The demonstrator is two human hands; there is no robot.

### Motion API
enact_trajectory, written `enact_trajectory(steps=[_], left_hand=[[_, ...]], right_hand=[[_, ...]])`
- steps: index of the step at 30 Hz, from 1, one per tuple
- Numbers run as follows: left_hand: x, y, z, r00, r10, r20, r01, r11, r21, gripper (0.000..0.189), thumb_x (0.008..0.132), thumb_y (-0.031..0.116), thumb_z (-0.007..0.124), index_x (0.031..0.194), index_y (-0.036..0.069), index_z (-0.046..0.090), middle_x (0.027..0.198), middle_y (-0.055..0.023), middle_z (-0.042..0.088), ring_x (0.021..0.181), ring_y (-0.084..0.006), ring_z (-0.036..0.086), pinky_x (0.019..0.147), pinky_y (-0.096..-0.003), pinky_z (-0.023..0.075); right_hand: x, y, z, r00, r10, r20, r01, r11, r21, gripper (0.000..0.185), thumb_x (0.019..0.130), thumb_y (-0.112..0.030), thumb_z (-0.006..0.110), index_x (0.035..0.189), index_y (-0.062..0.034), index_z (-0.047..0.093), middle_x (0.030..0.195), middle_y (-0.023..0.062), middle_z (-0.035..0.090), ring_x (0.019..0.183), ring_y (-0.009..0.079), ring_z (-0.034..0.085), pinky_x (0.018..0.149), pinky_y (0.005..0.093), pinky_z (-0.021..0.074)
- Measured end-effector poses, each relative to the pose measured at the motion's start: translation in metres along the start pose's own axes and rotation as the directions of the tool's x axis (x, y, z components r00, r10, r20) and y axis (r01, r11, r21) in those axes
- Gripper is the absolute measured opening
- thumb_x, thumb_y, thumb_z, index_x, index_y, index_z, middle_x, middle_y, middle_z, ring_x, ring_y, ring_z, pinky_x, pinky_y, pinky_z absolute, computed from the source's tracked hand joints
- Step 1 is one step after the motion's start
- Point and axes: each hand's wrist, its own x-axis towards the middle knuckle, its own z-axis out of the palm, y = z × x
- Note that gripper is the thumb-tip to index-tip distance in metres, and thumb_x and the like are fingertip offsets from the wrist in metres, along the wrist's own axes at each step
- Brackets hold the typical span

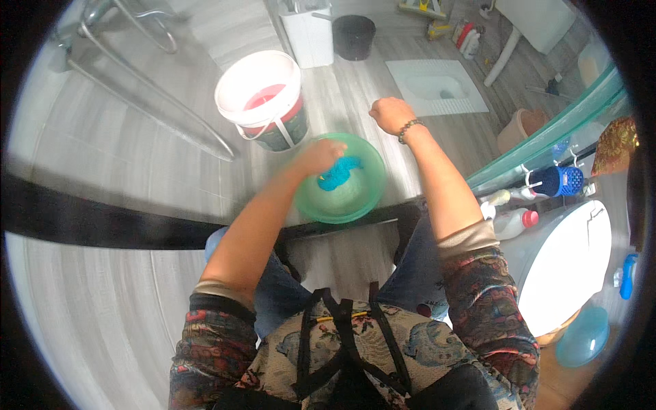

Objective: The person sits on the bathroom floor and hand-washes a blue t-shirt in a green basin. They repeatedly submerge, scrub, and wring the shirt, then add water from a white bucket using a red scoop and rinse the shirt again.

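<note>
A green plastic basin (376,192) stands on the wood-look floor before my knees. Inside it lies a bright blue, shaggy-looking cloth or mitt (335,175). My left hand (322,155), blurred, is over the far left part of the basin, right against the blue piece. Whether its fingers grip the piece cannot be made out. To the right of the basin, my right hand (392,116) hangs above the floor with its fingers curled in. Nothing shows in it, and a beaded bracelet (410,130) circles the wrist.
A white bucket (259,95) with something red inside stands beyond the basin to the left. Farther back are a white bin (308,38), a black bucket (353,38) and a squat toilet (435,84). A glass shelf (553,125) and a white washbasin (564,266) flank my right.
</note>
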Motion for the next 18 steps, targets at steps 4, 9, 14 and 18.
enact_trajectory(steps=[4, 9, 14, 18], left_hand=[[-0.013, 0.006, -0.092, 0.978, -0.061, -0.201, 0.052, 0.997, -0.052, 0.027, 0.087, 0.018, 0.053, 0.108, 0.003, 0.062, 0.093, -0.0112, 0.066, 0.084, -0.0186, 0.061, 0.078, -0.0294, 0.0462], [-0.036, -0.042, -0.101, 0.926, -0.147, -0.347, 0.140, 0.989, -0.045, 0.027, 0.087, 0.019, 0.052, 0.104, 0.002, 0.063, 0.092, -0.0126, 0.066, 0.083, -0.0218, 0.062, 0.077, -0.0312, 0.0465], [-0.036, -0.034, -0.111, 0.920, -0.272, -0.281, 0.328, 0.929, 0.175, 0.029, 0.086, 0.021, 0.050, 0.104, 0.003, 0.063, 0.097, -0.0192, 0.064, 0.093, -0.0319, 0.061, 0.081, -0.0353, 0.0462], [-0.039, -0.046, -0.120, 0.906, -0.179, -0.384, 0.215, 0.975, 0.051, 0.030, 0.087, 0.026, 0.043, 0.097, 0.005, 0.063, 0.093, -0.0185, 0.063, 0.089, -0.0362, 0.059, 0.078, -0.0438, 0.0449]], right_hand=[[0.000, -0.026, 0.000, 0.994, -0.007, -0.111, 0.009, 1.000, 0.013, 0.026, 0.083, -0.027, 0.055, 0.084, -0.0043, 0.068, 0.090, 0.0189, 0.065, 0.086, 0.0348, 0.062, 0.075, 0.0459, 0.0491], [0.001, -0.064, -0.001, 0.993, -0.042, -0.111, 0.047, 0.998, 0.040, 0.024, 0.082, -0.028, 0.056, 0.083, -0.0070, 0.068, 0.084, 0.0182, 0.065, 0.083, 0.0346, 0.062, 0.073, 0.0463, 0.0486], [0.008, -0.088, -0.021, 0.914, 0.007, -0.407, 0.116, 0.954, 0.277, 0.024, 0.082, -0.029, 0.057, 0.083, -0.0080, 0.067, 0.083, 0.0168, 0.065, 0.080, 0.0349, 0.062, 0.070, 0.0458, 0.0480], [0.055, -0.124, -0.046, 0.815, 0.002, -0.580, 0.262, 0.891, 0.372, 0.026, 0.085, -0.030, 0.053, 0.084, -0.0073, 0.066, 0.083, 0.0155, 0.065, 0.079, 0.0347, 0.061, 0.069, 0.0446, 0.0479]])
